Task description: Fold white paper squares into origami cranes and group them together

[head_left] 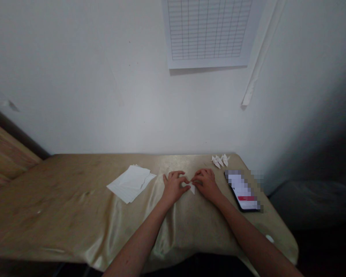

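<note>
A small piece of folded white paper is pinched between my two hands above the cloth-covered table. On its left side, the thumb and index finger of my left hand close on it. My right hand grips it from the right, fingertips close to those of the left. The fingers partly cover the paper, so its full shape is hidden. To the left of my left hand lies a loose stack of white paper sheets. Several small folded paper figures sit beyond my right hand.
A phone with a lit, blurred screen lies right of my right forearm. A small white round object is near the table's right edge. The wall behind holds a printed grid sheet. Wooden furniture stands at the left.
</note>
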Motion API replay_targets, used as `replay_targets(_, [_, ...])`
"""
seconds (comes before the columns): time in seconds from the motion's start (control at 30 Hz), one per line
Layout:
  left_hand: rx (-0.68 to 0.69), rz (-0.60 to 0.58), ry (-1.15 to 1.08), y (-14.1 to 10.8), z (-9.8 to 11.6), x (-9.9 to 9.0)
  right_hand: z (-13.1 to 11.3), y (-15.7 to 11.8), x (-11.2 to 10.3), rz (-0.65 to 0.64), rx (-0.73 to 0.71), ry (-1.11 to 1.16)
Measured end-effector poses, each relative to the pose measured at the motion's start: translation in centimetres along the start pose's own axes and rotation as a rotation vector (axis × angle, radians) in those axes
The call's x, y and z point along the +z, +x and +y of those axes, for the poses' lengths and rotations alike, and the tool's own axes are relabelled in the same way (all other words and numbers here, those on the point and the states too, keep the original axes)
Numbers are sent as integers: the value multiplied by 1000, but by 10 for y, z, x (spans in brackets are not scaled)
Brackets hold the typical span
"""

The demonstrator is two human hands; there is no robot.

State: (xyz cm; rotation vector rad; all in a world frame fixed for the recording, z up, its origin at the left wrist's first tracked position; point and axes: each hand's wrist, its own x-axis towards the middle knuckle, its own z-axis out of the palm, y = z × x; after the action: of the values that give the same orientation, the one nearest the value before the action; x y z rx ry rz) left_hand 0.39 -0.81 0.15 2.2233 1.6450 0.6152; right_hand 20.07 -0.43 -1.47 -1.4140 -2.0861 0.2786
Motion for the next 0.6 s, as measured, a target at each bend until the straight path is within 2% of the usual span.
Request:
replay_targets(0.33, [11, -33, 66, -4, 3, -3, -1, -4, -5, -36, -67, -123])
replay_targets(0.6, [23, -27, 81, -4, 3, -4, -2, -5, -9, -86, -81, -117])
